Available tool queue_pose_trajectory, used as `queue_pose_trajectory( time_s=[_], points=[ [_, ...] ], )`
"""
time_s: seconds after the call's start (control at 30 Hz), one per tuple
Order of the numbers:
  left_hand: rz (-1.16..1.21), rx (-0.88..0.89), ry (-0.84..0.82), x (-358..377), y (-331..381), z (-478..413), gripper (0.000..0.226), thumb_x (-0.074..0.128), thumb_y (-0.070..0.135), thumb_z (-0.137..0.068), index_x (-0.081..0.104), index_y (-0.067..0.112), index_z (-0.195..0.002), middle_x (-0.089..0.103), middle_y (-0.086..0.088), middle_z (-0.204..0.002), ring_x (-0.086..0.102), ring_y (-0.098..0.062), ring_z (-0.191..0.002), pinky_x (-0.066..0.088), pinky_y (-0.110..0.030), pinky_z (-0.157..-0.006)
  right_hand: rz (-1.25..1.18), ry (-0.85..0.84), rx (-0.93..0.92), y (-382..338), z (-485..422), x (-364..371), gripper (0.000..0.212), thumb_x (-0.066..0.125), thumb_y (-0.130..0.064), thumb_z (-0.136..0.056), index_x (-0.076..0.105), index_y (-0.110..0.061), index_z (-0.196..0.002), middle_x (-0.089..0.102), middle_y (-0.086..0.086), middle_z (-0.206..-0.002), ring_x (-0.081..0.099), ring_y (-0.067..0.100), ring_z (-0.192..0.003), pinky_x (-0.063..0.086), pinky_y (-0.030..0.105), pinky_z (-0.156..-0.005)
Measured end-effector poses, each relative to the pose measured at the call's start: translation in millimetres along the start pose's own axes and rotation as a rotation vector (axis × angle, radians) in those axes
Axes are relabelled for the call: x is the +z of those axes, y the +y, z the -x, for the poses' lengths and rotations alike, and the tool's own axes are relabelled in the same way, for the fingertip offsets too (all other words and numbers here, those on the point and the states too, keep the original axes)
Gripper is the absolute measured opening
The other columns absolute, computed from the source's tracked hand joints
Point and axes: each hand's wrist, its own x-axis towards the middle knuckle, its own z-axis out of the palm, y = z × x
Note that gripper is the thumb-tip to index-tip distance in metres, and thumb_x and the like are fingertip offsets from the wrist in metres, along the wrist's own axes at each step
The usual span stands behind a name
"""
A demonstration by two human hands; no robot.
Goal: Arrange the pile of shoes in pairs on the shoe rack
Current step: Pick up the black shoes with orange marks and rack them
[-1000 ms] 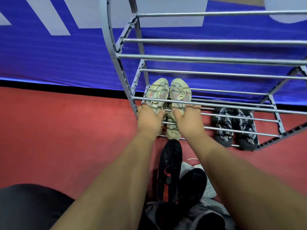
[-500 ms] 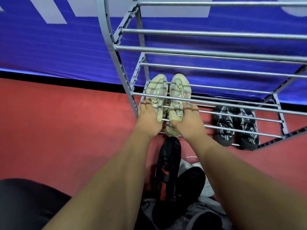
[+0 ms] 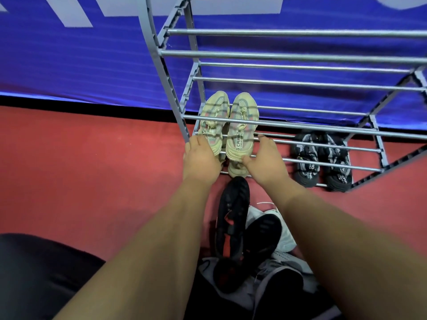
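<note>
With the cream pair (image 3: 227, 128) side by side on the rack's (image 3: 288, 123) bottom tier at its left end, both hands, left (image 3: 201, 159) and right (image 3: 265, 159), fingers spread and gripping nothing, should square the heels before letting go.

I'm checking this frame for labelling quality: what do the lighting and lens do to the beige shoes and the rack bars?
Head view: the rack bars bow from wide-angle distortion; bar shadows stripe the beige shoes; print on the right one stays partly legible; the black pair is dim but sharp; the forearms at the bottom edge look stretched.
</note>
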Motion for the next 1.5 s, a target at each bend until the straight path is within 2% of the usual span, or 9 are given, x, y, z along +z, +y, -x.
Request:
queue_pose_trajectory(
  time_s=[0.23,0.3,0.43,0.53,0.77,1.03,1.13,1.23,1.5],
  points=[
    [-0.002,-0.079,-0.041,5.6,-17.8,48.4,0.037,0.064,0.014,-0.090,0.052,0.000,-0.122,0.050,-0.020,-0.128,0.050,-0.041,-0.117,0.043,-0.048,-0.101,0.114,0.088,0.041,46.1,48.4,-18.5,0.054,0.062,-0.022,-0.094,0.050,-0.002,-0.142,0.054,0.017,-0.136,0.053,0.036,-0.127,0.046,0.049,-0.108],
    [0.030,-0.122,-0.244,11.9,-17.1,66.5,0.030,0.061,0.016,-0.095,0.053,0.001,-0.121,0.053,-0.021,-0.129,0.055,-0.042,-0.116,0.047,-0.048,-0.100,0.149,0.005,0.090,64.8,66.2,-23.5,0.052,0.061,-0.024,-0.094,0.051,-0.004,-0.141,0.054,0.015,-0.136,0.054,0.034,-0.125,0.048,0.047,-0.106],
    [-0.160,0.113,-0.720,32.5,-10.8,112.3,0.027,0.058,0.018,-0.095,0.063,0.005,-0.118,0.068,-0.018,-0.126,0.064,-0.038,-0.109,0.053,-0.039,-0.088,0.277,-0.224,0.183,107.2,101.9,-27.6,0.047,0.062,-0.028,-0.096,0.056,-0.003,-0.135,0.057,0.021,-0.135,0.057,0.039,-0.122,0.048,0.043,-0.103],
    [-0.334,0.262,-0.849,50.5,-0.1,148.2,0.032,0.056,0.021,-0.099,0.063,0.004,-0.126,0.063,-0.020,-0.133,0.063,-0.039,-0.117,0.052,-0.040,-0.095,0.380,-0.419,0.288,129.3,129.3,-28.8,0.048,0.060,-0.029,-0.097,0.058,-0.001,-0.136,0.061,0.023,-0.139,0.058,0.039,-0.127,0.047,0.037,-0.102],
    [-0.442,0.214,-0.831,68.0,2.7,181.3,0.055,0.060,0.031,-0.100,0.043,0.007,-0.146,0.028,-0.023,-0.157,0.055,-0.044,-0.130,0.045,-0.047,-0.110,0.520,-0.697,0.329,150.6,175.7,-24.5,0.054,0.054,-0.030,-0.100,0.052,-0.009,-0.150,0.053,0.017,-0.153,0.052,0.036,-0.138,0.045,0.041,-0.111],
    [-0.361,0.135,-0.844,50.9,-21.9,171.0,0.047,0.066,0.043,-0.095,0.065,0.020,-0.137,0.055,-0.013,-0.137,0.060,-0.034,-0.120,0.052,-0.042,-0.105,0.417,-0.633,0.209,137.7,178.1,-6.2,0.080,0.063,-0.025,-0.093,0.027,-0.022,-0.164,0.039,0.018,-0.151,0.055,0.039,-0.131,0.047,0.042,-0.109],
    [-0.423,0.053,-0.819,41.9,-25.1,164.2,0.037,0.069,0.050,-0.095,0.071,0.019,-0.116,0.066,-0.004,-0.114,0.065,-0.029,-0.106,0.056,-0.040,-0.092,0.457,-0.615,0.155,135.8,175.2,1.5,0.076,0.065,-0.033,-0.089,0.036,-0.037,-0.160,0.032,0.013,-0.157,0.049,0.039,-0.135,0.045,0.045,-0.113],
    [-0.481,-0.041,-0.768,33.4,-30.0,157.4,0.027,0.075,0.038,-0.090,0.068,0.020,-0.109,0.058,0.001,-0.091,0.062,-0.027,-0.090,0.054,-0.037,-0.077,0.566,-0.630,0.104,134.9,174.6,3.9,0.068,0.061,-0.035,-0.091,0.043,-0.045,-0.155,0.021,0.008,-0.166,0.039,0.039,-0.142,0.041,0.046,-0.116],
    [-0.520,0.000,-0.922,38.4,-48.9,165.0,0.021,0.065,0.027,-0.090,0.071,0.012,-0.104,0.067,-0.006,-0.091,0.064,-0.032,-0.086,0.053,-0.040,-0.076,0.665,-0.585,0.060,130.6,168.0,8.4,0.062,0.057,-0.024,-0.090,0.051,-0.047,-0.147,0.002,0.004,-0.175,0.032,0.036,-0.145,0.036,0.045,-0.115]
  ],
)
